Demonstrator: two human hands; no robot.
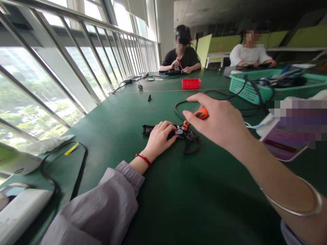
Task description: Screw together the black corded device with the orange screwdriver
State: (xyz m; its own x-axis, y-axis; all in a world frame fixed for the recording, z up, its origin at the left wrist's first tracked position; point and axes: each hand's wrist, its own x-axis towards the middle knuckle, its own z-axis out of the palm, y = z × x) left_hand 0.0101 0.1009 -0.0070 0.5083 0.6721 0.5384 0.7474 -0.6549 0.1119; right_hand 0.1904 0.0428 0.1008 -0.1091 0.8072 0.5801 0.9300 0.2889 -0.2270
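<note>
A black device lies flat mid-table (wires exposed at its right end); an orange-handled screwdriver angles down onto it.

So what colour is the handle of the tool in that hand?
Orange, with some black. The tool handle in the right hand shows best in the head view.

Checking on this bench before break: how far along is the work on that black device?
Done: the black device looks opened, small wires showing at its right end. In hand: the left hand pins it to the green table; the right hand holds the orange-handled screwdriver at that end. Left: it is not closed up.
</note>
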